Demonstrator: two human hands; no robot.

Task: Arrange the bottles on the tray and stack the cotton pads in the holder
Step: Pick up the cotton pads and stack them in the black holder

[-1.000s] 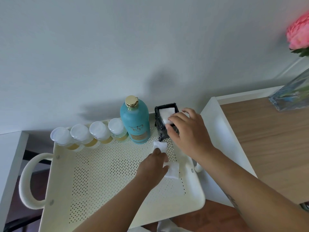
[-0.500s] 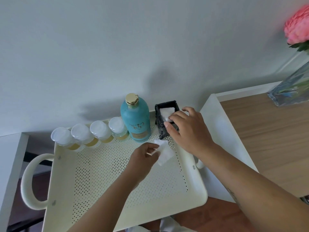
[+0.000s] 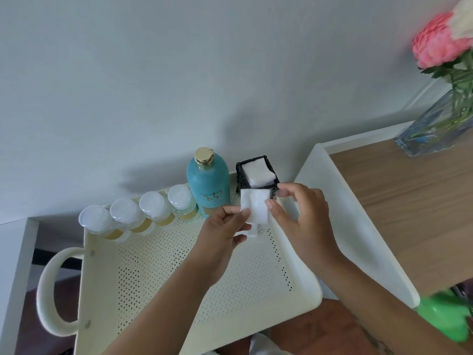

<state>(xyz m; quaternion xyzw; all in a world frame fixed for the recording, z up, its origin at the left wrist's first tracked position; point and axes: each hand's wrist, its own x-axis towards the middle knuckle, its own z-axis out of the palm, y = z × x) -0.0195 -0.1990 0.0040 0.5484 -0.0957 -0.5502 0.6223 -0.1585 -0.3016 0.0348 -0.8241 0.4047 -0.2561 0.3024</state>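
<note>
A white square cotton pad (image 3: pixel 256 204) hangs above the cream perforated tray (image 3: pixel 158 285), pinched from both sides. My left hand (image 3: pixel 222 234) holds its left edge and a second pad (image 3: pixel 252 230) below it. My right hand (image 3: pixel 302 213) grips the right edge. Just behind stands the black holder (image 3: pixel 240 172) with white pads (image 3: pixel 258 171) stacked inside. A teal bottle (image 3: pixel 208 180) with a gold cap stands left of the holder. Several small clear bottles (image 3: pixel 151 208) with white caps line the tray's back edge.
The tray has a looped handle (image 3: pixel 48 290) at its left. A wooden table (image 3: pixel 409 201) with a white rim lies to the right, carrying a glass vase (image 3: pixel 437 126) with a pink flower (image 3: pixel 435 39). A white wall stands close behind. Something green (image 3: pixel 445 319) shows at lower right.
My left hand lifted the pads off the tray toward the holder. My right hand left the holder's top and took hold of the upper pad's right edge.
</note>
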